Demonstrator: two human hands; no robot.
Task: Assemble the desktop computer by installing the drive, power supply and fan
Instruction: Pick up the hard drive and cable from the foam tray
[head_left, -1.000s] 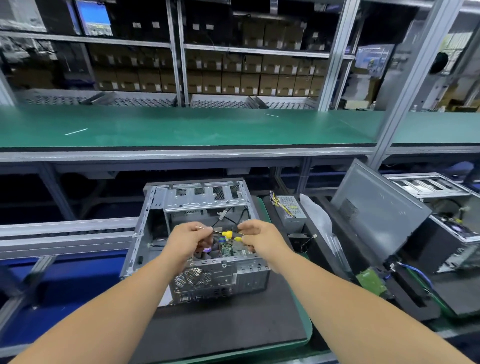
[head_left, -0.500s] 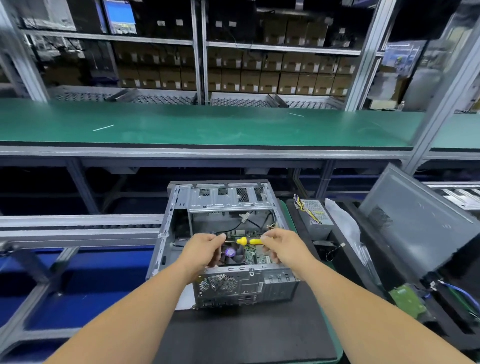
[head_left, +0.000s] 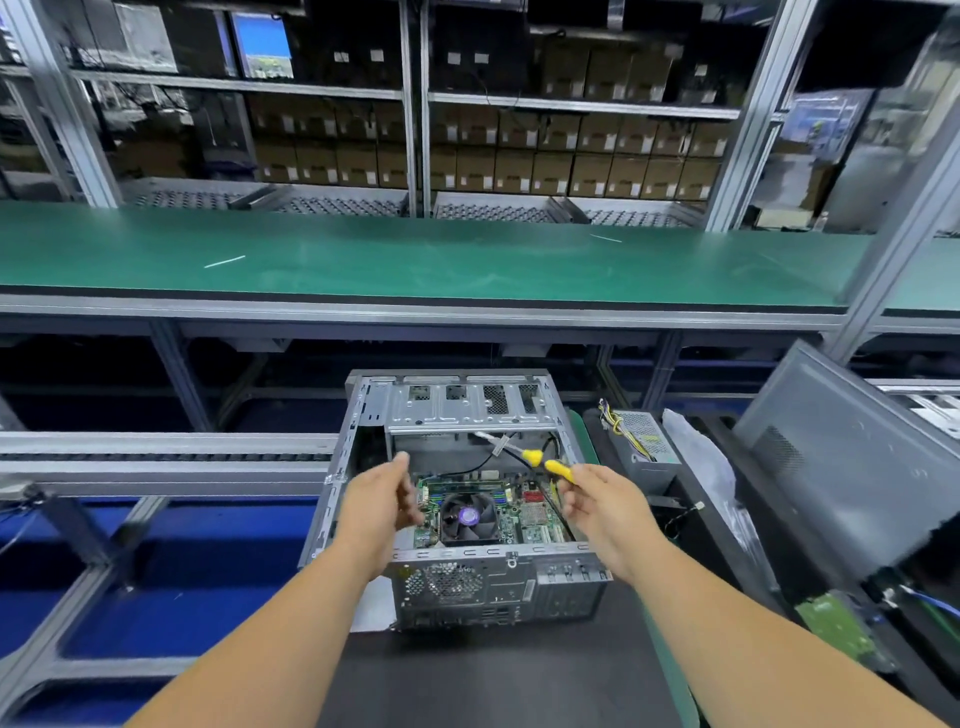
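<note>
An open grey computer case (head_left: 467, 410) lies on a black mat (head_left: 493, 675), its motherboard and CPU fan (head_left: 467, 517) showing inside. My left hand (head_left: 376, 506) hovers over the case's left side with relaxed fingers and holds nothing that I can see. Over the right side, my right hand (head_left: 605, 506) grips a yellow-handled tool (head_left: 550, 465) whose dark tip points up-left toward a cable inside the case. A grey power supply (head_left: 644, 447) with a yellow wire bundle stands just right of the case.
A grey side panel (head_left: 841, 467) leans at the right, with a clear plastic bag beside it. A green circuit board (head_left: 831, 623) lies at the lower right. A metal conveyor rail (head_left: 156, 457) runs to the left, and a green shelf (head_left: 415, 254) spans overhead.
My hands, close together on the tool over the fan, have drawn apart. The left hand has let go, the right keeps the tool. The view has shifted left.
</note>
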